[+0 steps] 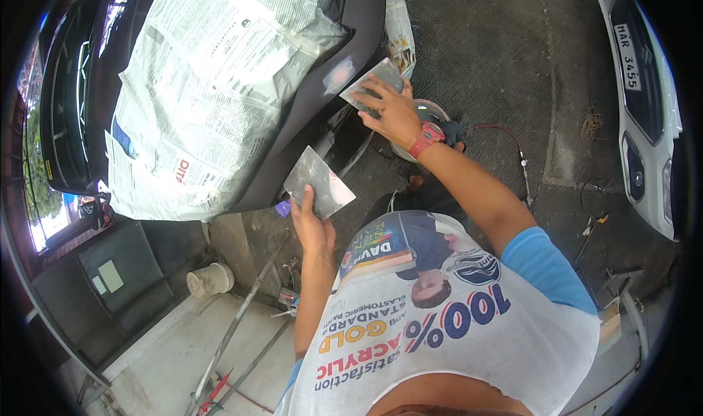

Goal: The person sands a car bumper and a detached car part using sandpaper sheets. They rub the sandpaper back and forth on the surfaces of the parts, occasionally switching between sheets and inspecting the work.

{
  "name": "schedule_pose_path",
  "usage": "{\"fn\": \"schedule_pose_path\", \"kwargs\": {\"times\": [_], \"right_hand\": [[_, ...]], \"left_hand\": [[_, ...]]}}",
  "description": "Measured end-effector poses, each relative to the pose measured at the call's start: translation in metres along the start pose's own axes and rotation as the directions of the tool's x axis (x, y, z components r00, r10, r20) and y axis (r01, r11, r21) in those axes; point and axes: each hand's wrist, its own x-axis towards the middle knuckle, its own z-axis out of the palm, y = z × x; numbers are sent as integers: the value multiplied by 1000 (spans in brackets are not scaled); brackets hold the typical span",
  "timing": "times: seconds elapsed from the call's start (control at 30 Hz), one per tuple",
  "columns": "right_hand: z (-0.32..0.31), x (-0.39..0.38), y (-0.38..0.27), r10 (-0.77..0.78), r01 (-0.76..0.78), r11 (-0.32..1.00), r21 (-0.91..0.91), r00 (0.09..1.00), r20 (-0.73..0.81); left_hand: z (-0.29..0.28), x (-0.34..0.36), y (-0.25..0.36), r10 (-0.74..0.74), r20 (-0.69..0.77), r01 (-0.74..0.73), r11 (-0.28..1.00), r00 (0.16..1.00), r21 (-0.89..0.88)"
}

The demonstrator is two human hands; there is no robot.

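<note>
Currently, left hand (313, 229) gripping a square gray plate (315, 174) with a pinkish smear (339, 190), right hand (397, 118) grasping a second gray plate (378, 71), just beside a pale patch (338, 75) on a dark car panel (293, 127)

Head view: shot from the wearer's head by the left camera of a side-by-side fisheye pair, pitched steeply down. Upright, unmirrored. Shirt (439, 306) seen from above, closest to the lens, neckline cut by the lower edge. Left hand (313, 229) and right hand (395, 116) caught at arm's reach, around mid-frame. Floor (483, 50) viewed from standoff, behind the hands. Dark car (304, 112) cropped at upper left; white car (632, 113) squeezed against the right rim. Straight edges bowed near the rim, corners blacked out.
</note>
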Motion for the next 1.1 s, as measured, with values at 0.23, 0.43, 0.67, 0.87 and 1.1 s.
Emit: {"fn": "schedule_pose_path", "kwargs": {"times": [0.23,0.43,0.67,0.87,1.1], "right_hand": [[-68,-18,-45,8,-156,763,627,972,233],[-84,-27,-90,-314,-46,654,755,892,326],[-103,-45,-82,-199,170,978,118,928,316],[-119,-37,-136,-173,141,977,160,963,206],[-109,-35,-150,-143,92,972,216,962,232]], "left_hand": [[8,7,11,37,98,-42,998,995,43],[17,7,24,-35,190,53,994,981,-92],[10,5,45,483,69,-486,850,873,200],[27,-10,48,683,80,-628,611,726,482],[27,-16,49,701,164,-660,528,694,534]]}}
